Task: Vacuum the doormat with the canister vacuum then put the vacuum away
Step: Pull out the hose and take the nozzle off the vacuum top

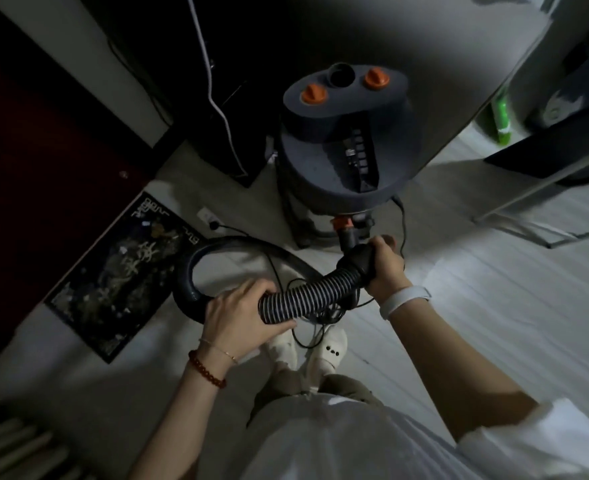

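A dark grey canister vacuum (345, 150) with two orange knobs stands upright on the pale floor ahead of me. Its ribbed black hose (306, 294) loops round to the left and back. My left hand (241, 315) grips the ribbed part of the hose. My right hand (384, 266) grips the smooth black hose cuff (358, 259), which sits at the orange inlet fitting (343, 225) low on the canister. A dark patterned doormat (119, 275) lies on the floor to the left, beside a dark red door.
A thin black power cord (306, 317) tangles on the floor by my white shoes (324, 348) and runs to a wall socket (210, 218). A green bottle (502, 119) stands at the right by dark furniture. A white cable hangs at upper left.
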`<state>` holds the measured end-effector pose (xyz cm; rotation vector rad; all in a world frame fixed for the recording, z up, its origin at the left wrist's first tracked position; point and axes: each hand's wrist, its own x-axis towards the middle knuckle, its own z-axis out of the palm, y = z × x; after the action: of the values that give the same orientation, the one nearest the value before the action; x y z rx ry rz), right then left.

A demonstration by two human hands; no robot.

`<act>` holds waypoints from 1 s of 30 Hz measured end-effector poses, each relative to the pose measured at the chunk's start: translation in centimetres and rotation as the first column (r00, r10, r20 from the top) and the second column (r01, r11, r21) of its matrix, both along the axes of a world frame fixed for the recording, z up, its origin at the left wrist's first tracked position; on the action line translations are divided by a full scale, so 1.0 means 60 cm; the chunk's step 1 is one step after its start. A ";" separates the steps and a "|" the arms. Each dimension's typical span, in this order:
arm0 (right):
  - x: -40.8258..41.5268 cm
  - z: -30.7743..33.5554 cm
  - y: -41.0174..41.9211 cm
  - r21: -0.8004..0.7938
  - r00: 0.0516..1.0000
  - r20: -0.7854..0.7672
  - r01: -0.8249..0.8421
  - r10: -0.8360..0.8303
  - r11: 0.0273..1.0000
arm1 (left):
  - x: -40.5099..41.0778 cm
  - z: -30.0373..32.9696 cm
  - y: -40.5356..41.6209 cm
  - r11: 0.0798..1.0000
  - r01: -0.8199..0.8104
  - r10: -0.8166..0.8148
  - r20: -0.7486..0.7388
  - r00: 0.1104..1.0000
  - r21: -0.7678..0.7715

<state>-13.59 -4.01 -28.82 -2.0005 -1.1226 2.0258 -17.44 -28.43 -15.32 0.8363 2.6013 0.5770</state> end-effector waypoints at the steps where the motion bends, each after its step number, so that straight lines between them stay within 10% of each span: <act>1: 0.005 0.042 -0.016 0.031 1.000 -0.010 0.003 -0.003 1.000 | 0.012 -0.004 -0.015 1.000 -0.021 0.022 0.028 0.999 -0.006; 10: 0.059 0.252 -0.211 0.326 0.929 -0.226 -0.212 0.294 0.921 | 0.113 -0.008 -0.188 0.995 -0.096 0.104 0.367 0.925 -0.040; 17: 0.084 0.291 -0.414 0.256 0.789 -0.369 -0.422 0.491 0.870 | 0.217 0.036 -0.392 0.914 -0.404 0.354 0.570 0.742 -0.041; 23: 0.069 0.303 -0.579 -0.012 0.735 -0.495 -0.539 0.463 0.842 | 0.332 0.051 -0.514 0.459 -0.883 0.595 0.704 0.387 0.098; 26: 0.055 0.312 -0.654 0.015 0.673 -0.516 -0.612 0.530 0.791 | 0.374 0.051 -0.537 0.072 -0.986 0.443 0.881 0.168 0.151; 30: 0.041 0.310 -0.718 0.139 0.549 -0.471 -0.726 0.690 0.673 | 0.403 0.023 -0.538 -0.132 -0.987 0.200 0.978 0.063 0.090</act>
<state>-11.12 -47.10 -10.23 -0.9207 -1.9372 2.7238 6.76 -60.70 -13.97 -0.9878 1.3510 2.1945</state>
